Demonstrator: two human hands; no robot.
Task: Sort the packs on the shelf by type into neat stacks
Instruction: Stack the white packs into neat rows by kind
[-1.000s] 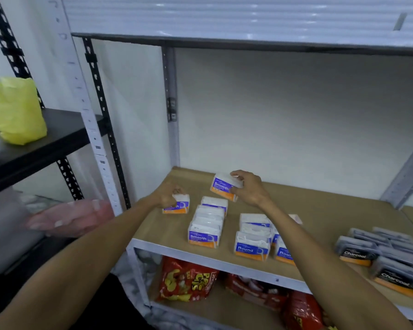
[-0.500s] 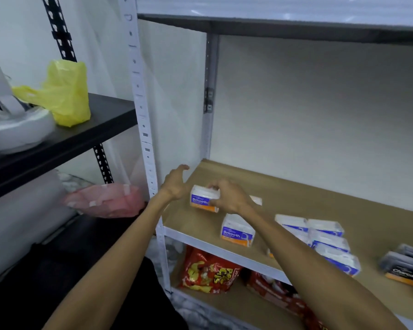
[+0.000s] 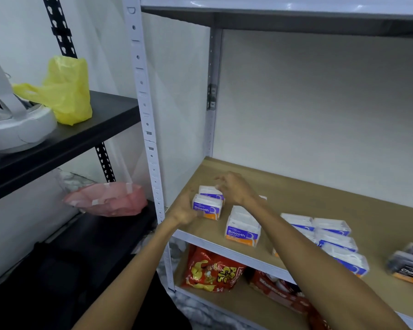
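left hand grips boxy glossy Smooth pack | right hand pinches rear pack | matte brown shelf board

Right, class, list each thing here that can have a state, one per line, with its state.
left hand: grips front Smooth pack
right hand: grips rear pack
other Smooth packs: standing, label facing out
Charcoal packs: grouped, partly out of frame
yellow bag: slumped on black shelf

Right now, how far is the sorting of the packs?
Done: one Smooth stack looks built; blue-label packs and Charcoal packs sit grouped. In hand: left hand holds the front Smooth pack, right hand at the rear pack. Remaining: stacking these two neatly.
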